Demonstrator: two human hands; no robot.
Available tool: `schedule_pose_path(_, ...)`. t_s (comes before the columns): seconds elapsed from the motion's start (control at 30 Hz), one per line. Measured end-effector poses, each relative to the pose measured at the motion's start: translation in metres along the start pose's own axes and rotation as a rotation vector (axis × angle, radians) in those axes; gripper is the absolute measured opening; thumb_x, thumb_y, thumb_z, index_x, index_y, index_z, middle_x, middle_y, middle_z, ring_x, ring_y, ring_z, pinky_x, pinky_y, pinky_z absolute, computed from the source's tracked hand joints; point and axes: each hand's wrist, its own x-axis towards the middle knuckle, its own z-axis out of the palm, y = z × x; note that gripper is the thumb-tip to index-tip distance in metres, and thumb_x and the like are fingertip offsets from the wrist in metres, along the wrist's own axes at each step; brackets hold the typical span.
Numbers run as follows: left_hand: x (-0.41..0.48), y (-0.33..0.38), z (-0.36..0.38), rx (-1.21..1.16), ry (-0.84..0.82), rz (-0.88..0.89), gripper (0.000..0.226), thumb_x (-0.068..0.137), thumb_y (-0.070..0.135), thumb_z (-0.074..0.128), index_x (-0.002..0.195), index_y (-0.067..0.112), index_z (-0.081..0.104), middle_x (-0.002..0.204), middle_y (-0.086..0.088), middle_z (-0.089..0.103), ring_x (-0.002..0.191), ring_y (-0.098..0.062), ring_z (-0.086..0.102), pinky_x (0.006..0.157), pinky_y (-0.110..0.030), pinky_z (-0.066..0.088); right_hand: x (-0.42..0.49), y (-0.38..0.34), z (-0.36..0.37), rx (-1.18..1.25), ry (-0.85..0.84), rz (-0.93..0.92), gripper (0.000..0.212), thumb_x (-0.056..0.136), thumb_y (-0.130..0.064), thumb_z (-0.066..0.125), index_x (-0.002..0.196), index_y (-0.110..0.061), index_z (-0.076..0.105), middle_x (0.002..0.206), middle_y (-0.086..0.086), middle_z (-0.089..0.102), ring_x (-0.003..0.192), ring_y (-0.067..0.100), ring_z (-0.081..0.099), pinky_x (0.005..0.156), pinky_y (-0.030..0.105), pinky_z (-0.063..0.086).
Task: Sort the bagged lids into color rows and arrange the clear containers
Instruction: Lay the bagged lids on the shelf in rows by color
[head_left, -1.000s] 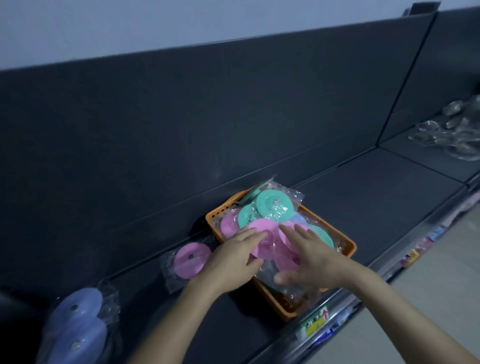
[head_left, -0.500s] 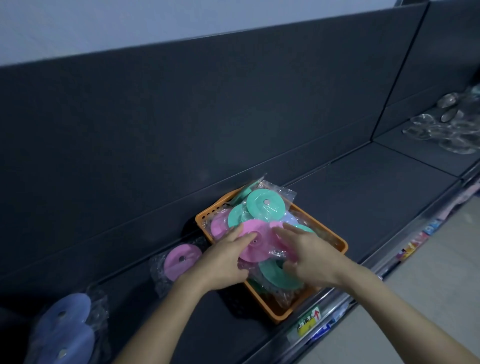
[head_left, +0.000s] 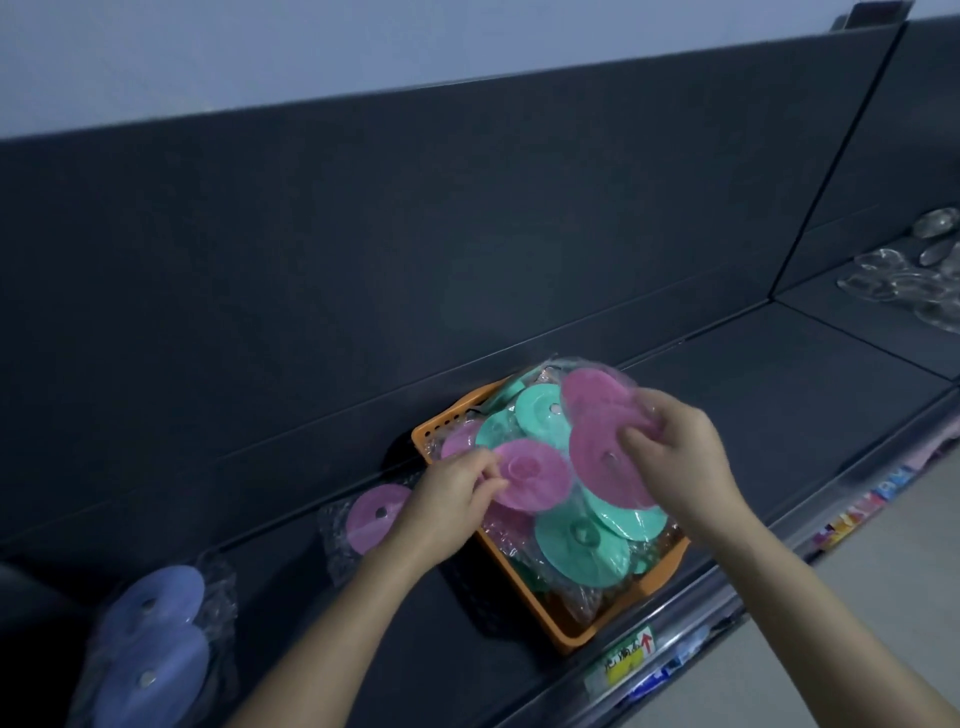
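Note:
An orange basket (head_left: 576, 631) on the dark shelf holds several bagged lids, teal (head_left: 579, 551) and pink. My right hand (head_left: 675, 460) grips a clear bag with two pink lids (head_left: 605, 452), raised above the basket. My left hand (head_left: 449, 496) pinches the edge of another bagged pink lid (head_left: 535, 475) at the basket's left side. One bagged pink lid (head_left: 374, 514) lies on the shelf left of the basket. Bagged lilac lids (head_left: 150, 639) lie at the far left. Clear containers (head_left: 904, 283) sit on the shelf section at far right.
The shelf (head_left: 753, 400) has a tall dark back panel (head_left: 415, 249) and a front rail with price labels (head_left: 626, 657). A vertical divider (head_left: 831, 171) separates the right section. The floor (head_left: 831, 649) shows at lower right.
My right hand has lifted a bag of pink lids up out of the basket. My left hand has closed on a second pink lid bag.

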Motion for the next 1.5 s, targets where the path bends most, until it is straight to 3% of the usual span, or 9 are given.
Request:
schedule_pose_path(0.1,0.0,-0.002,-0.006,-0.203,0.19,-0.099,0.022,0.096,0.03,0.048,0.079,0.016,0.047,0.087,-0.004,0.068,0.072,-0.009,0.058,0.063,-0.033,0.047,0.001,-0.01,0.003,0.268,0.017,0.083,0.031,0.083,0.002,0.05,0.093,-0.021,0.069,0.084,0.007,0.069,0.077,0.029,0.067,0.066,0.047,0.059)
schedule_pose_path(0.23,-0.003,-0.008,-0.023,-0.56,0.428,-0.262,0.024,0.095,0.016,0.049,0.072,0.015,0.044,0.065,0.013,0.056,0.066,-0.007,0.052,0.06,-0.024,0.041,0.002,-0.02,0.003,0.486,0.01,0.124,0.031,0.085,0.002,0.051,0.097,-0.02,0.07,0.087,0.004,0.073,0.082,0.022,0.071,0.067,0.041,0.061)
schedule_pose_path(0.4,-0.017,-0.017,-0.048,-1.035,0.501,-0.429,0.025,0.1,0.015,0.044,0.075,0.012,0.041,0.074,-0.01,0.052,0.062,-0.021,0.051,0.054,-0.03,0.042,-0.001,-0.035,0.022,0.652,-0.079,0.168,0.032,0.084,0.007,0.048,0.093,-0.013,0.072,0.085,0.01,0.072,0.075,0.023,0.068,0.064,0.038,0.056)
schedule_pose_path(0.6,-0.055,-0.049,-0.054,-1.357,0.535,-0.562,0.029,0.099,0.02,0.044,0.071,0.015,0.041,0.066,-0.008,0.06,0.053,-0.016,0.059,0.05,-0.027,0.046,-0.014,-0.046,0.063,0.764,-0.203,0.239,0.025,0.085,0.008,0.048,0.091,-0.004,0.069,0.081,0.017,0.066,0.07,0.028,0.059,0.064,0.037,0.048)
schedule_pose_path(0.7,-0.079,-0.071,-0.053,-1.546,0.532,-0.593,0.018,0.088,0.028,0.059,0.081,0.012,0.053,0.081,-0.009,0.063,0.069,-0.019,0.064,0.061,-0.033,0.057,-0.022,-0.053,0.087,0.82,-0.27,0.26,0.025,0.086,0.008,0.048,0.094,-0.004,0.068,0.076,0.012,0.067,0.064,0.022,0.059,0.058,0.028,0.047)
schedule_pose_path(0.83,-0.103,-0.075,-0.048,-1.377,0.401,-0.553,0.038,0.067,0.003,0.073,0.102,0.008,0.059,0.093,-0.009,0.07,0.078,-0.02,0.069,0.065,-0.033,0.058,-0.037,-0.058,0.128,0.818,-0.252,0.306,0.029,0.085,0.009,0.047,0.085,-0.01,0.069,0.078,0.013,0.066,0.07,0.025,0.057,0.065,0.034,0.046)
schedule_pose_path(0.97,-0.126,-0.083,-0.046,-1.199,0.509,-0.672,0.022,0.073,-0.009,0.069,0.083,0.007,0.057,0.077,-0.009,0.067,0.066,-0.019,0.065,0.056,-0.027,0.052,-0.057,-0.05,0.156,0.781,-0.3,0.358,0.03,0.086,0.008,0.047,0.094,-0.012,0.068,0.083,0.009,0.071,0.073,0.024,0.065,0.064,0.033,0.053)
schedule_pose_path(1.17,-0.159,-0.114,-0.034,-1.08,0.612,-0.904,0.011,0.084,0.0,0.065,0.08,0.01,0.061,0.08,-0.009,0.063,0.074,-0.024,0.06,0.062,-0.029,0.044,-0.073,-0.023,0.179,0.69,-0.422,0.414,0.028,0.083,0.01,0.051,0.09,-0.009,0.07,0.082,0.009,0.071,0.07,0.021,0.063,0.059,0.027,0.05)
schedule_pose_path(1.5,-0.139,-0.112,-0.029,-1.03,0.507,-0.891,0.019,0.083,-0.007,0.059,0.095,0.007,0.052,0.09,-0.009,0.061,0.076,-0.021,0.061,0.062,-0.032,0.049,-0.058,0.007,0.173,0.599,-0.505,0.426,0.01,0.082,0.006,0.058,0.089,0.001,0.063,0.082,0.015,0.068,0.071,0.026,0.061,0.066,0.033,0.046)
